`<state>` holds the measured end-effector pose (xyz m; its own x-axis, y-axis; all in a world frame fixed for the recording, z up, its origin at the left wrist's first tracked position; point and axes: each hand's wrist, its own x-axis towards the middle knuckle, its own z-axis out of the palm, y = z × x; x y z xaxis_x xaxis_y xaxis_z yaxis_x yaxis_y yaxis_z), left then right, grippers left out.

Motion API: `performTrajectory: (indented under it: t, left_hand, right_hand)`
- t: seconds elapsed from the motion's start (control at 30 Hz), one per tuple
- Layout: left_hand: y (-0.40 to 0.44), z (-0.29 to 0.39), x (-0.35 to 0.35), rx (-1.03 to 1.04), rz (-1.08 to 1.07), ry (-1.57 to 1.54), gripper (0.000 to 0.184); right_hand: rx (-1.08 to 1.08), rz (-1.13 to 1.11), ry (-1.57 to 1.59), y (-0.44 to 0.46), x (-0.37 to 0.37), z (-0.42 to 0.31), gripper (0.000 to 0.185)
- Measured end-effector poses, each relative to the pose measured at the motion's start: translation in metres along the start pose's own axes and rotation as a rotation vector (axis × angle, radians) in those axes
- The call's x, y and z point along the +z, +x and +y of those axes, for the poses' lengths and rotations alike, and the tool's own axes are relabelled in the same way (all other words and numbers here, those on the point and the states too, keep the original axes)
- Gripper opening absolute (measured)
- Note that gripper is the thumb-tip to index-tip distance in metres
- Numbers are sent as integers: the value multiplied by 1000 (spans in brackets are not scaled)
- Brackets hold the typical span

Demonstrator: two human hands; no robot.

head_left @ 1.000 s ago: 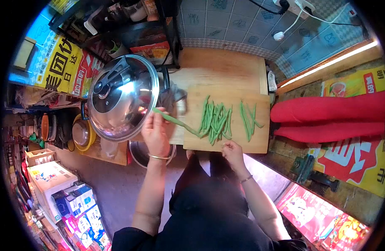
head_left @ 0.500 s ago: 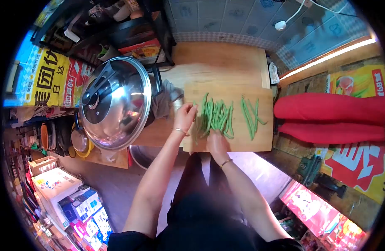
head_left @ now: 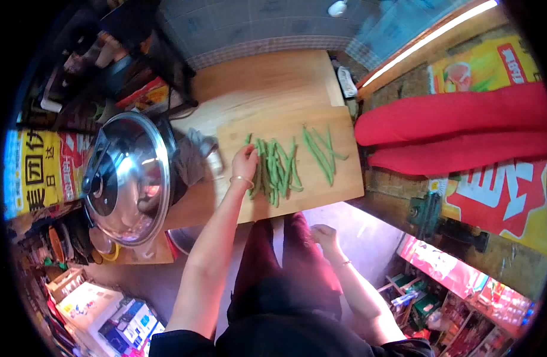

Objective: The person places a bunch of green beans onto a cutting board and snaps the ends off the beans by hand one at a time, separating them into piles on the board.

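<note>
A wooden cutting board (head_left: pixel 232 132) lies on the counter with a pile of long green beans (head_left: pixel 276 172) at its middle. Several more green beans (head_left: pixel 321 156) are spread apart on the board's right side. My left hand (head_left: pixel 245 162) is at the pile's left edge, fingers closed around a green bean (head_left: pixel 248 138) whose tip sticks out above them. Off the board's front edge, over the floor beside my leg, my right hand (head_left: pixel 326 238) has its fingers curled in; what they hold, if anything, is hidden.
A big pan with a domed glass-and-steel lid (head_left: pixel 131 178) stands left of the board, a grey cloth (head_left: pixel 193 157) beside it. Red cushion-like padding (head_left: pixel 452 122) lies on the right. A dark rack (head_left: pixel 166 65) rises at the back left.
My right hand has left the bean pile and moved back past the board's front edge. My left hand stays at the pile's left side. The whole view has shifted and turned.
</note>
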<state>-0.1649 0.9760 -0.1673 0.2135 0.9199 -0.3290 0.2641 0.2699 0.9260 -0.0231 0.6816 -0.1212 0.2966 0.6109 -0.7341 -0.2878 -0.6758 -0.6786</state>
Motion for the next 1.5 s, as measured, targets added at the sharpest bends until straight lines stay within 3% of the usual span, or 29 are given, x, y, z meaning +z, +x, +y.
performTrajectory:
  t: [0.03,0.1,0.13,0.17,0.23,0.27,0.33,0.4,0.47,0.6,0.7,0.8,0.9,1.03,1.1,1.13,1.2,1.33,1.5]
  left_hand:
    - [-8,13,5,9,-14,0,25]
    - [-34,58,15,461,146,437,23]
    - [-41,65,28,401,53,338,21]
    - [-46,67,40,542,-40,405,23]
    - [-49,61,65,709,-272,510,27]
    - [-49,55,79,731,-411,549,29]
    - [-57,55,107,896,-481,688,32]
    - [-57,35,133,953,-547,740,29]
    - [-58,33,150,1043,-565,851,27]
    - [-53,31,161,919,-638,800,17]
    - [-49,47,151,984,-696,891,13]
    - [-37,30,147,1073,-686,933,15]
    - [-36,18,149,1216,-641,912,14]
    - [-40,17,147,1152,-679,880,11]
    - [-40,19,153,1057,-763,584,12]
    - [-48,41,151,1062,-762,585,12]
    - [-76,121,133,911,-724,143,18]
    - [-113,189,104,999,-602,145,19]
    - [-140,199,78,1021,-474,206,22]
  right_hand:
    - [85,129,165,7,-19,19,18]
    - [165,259,337,29,-43,39,18]
    - [161,330,380,40,-51,48,19]
    - [156,399,426,55,-58,56,19]
    - [35,341,521,101,-71,92,23]
    - [104,270,673,122,-70,90,25]
    - [182,203,828,141,-64,77,28]
    - [224,394,552,132,-52,48,32]
    - [183,424,572,115,-51,37,32]
    - [116,448,612,54,-57,8,26]
    - [96,380,588,23,-55,-33,18]
    - [-147,202,367,20,-58,-67,16]
    - [-205,225,136,35,-61,-72,16]
    - [-182,280,-66,38,-68,-76,15]
    - [-183,250,-32,27,-72,-87,20]
    - [-271,255,-23,19,-72,-98,19]
    - [-385,252,-60,1,-72,-127,23]
    - [-673,212,-85,-42,-62,-184,23]
    - [-594,128,-159,-81,-46,-225,15]
